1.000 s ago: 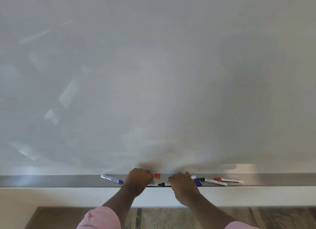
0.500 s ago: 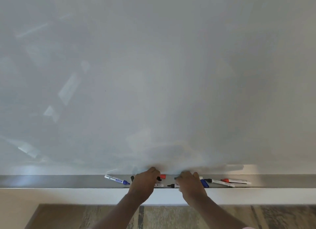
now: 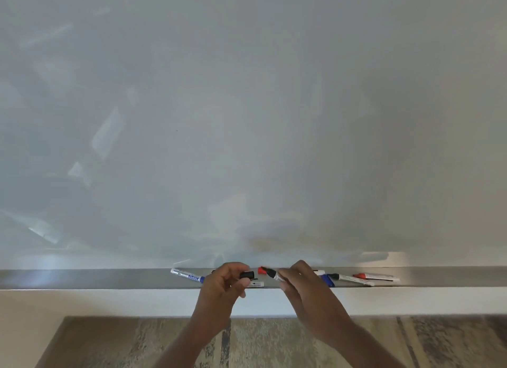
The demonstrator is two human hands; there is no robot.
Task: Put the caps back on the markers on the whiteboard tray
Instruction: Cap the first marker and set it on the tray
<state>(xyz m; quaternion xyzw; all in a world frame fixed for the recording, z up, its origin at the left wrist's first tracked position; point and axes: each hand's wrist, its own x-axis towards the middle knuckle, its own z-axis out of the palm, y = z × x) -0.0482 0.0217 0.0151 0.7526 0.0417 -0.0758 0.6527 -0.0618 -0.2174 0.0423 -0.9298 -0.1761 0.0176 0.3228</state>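
My left hand [image 3: 223,288] pinches a black cap [image 3: 247,274] just above the grey whiteboard tray [image 3: 82,278]. My right hand [image 3: 299,286] holds an uncapped black marker [image 3: 274,275], its tip pointing left toward the cap with a small gap between them. A loose red cap [image 3: 261,270] lies on the tray behind them. A blue marker [image 3: 188,276] lies to the left. A white marker piece [image 3: 256,284] lies under my left fingers. To the right lie a blue-capped marker [image 3: 326,279], a black-tipped marker [image 3: 352,280] and a red marker [image 3: 375,276].
The large white whiteboard [image 3: 247,120] fills the view above the tray. A white ledge [image 3: 109,301] runs below the tray. A wood-patterned floor [image 3: 274,343] lies underneath.
Both hands have lifted off the tray. The left came up with the black cap, the right with the black marker, and they now face each other.
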